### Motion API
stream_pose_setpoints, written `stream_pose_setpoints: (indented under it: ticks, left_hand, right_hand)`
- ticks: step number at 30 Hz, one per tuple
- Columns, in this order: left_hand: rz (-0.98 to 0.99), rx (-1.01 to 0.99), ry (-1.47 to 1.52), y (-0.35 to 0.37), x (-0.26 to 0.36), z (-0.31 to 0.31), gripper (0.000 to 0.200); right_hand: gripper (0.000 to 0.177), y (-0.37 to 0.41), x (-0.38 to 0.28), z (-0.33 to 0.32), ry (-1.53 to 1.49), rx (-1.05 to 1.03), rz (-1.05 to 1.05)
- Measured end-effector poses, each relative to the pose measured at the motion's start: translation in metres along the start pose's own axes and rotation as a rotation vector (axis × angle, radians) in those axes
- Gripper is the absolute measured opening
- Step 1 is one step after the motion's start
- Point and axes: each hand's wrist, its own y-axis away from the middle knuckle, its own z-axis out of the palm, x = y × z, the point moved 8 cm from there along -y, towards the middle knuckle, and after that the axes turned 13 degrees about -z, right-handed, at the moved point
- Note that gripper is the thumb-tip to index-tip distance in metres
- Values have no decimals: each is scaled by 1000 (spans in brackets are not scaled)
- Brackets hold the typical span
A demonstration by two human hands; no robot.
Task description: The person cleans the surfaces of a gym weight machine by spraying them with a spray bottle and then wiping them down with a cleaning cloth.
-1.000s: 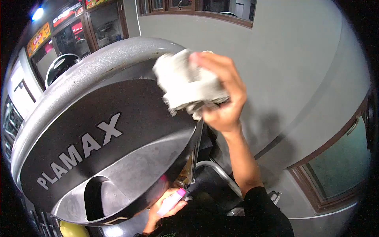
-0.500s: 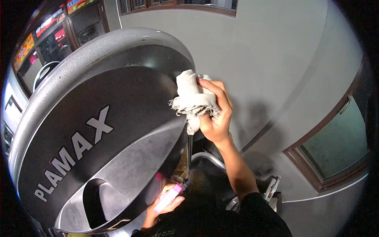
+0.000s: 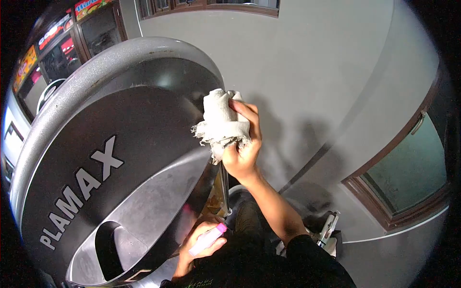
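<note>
My right hand (image 3: pixel 245 153) is closed around a bunched, off-white cloth (image 3: pixel 223 120) with frayed edges. The cloth is up at the right edge of a large black panel (image 3: pixel 139 125) with raised PLAMAX letters, overlapping it in this view. Lower down, close to my body, my left hand (image 3: pixel 204 240) grips a small pale bottle with a bright pink cap (image 3: pixel 222 228). A thick, rounded silver-grey rim (image 3: pixel 101 67) curves over the top of the panel. Below the letters, a grey molded surface (image 3: pixel 163 201) has an oval recess (image 3: pixel 120 249).
A grey wall (image 3: pixel 307 72) rises behind the panel and to the right. Set in it at the right is a brown-framed glass pane (image 3: pixel 408 168). A white-and-dark object (image 3: pixel 329 230) lies low beside my right sleeve. Windows with bright signs (image 3: pixel 55 31) line the far left.
My right hand and the cloth have shifted left, closer over the panel's edge. The view has turned slightly, and the left hand still holds the bottle in nearly the same place.
</note>
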Motion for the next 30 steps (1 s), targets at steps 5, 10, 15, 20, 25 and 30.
stream_pose_setpoints:
  ticks: [5,10,15,20,25,30]
  left_hand:
    - [-141,-122,29,-14,0,14,34]
    - [-277,-92,105,-26,-9,23,32]
    - [-371,161,-88,-35,-7,29,28]
    - [-342,239,-61,-65,-2,53,27]
    - [-190,365,-188,-81,9,78,25]
    - [-381,507,-205,-71,4,96,26]
  right_hand:
    - [48,3,0,1,-18,61,-71]
    - [41,-29,-1,3,-82,-3,-124]
    - [55,-107,15,22,-198,-94,-274]
    - [52,-137,10,53,-436,-213,-383]
    - [53,-84,33,24,-431,-298,-320]
    - [55,-13,75,3,-598,-366,-41]
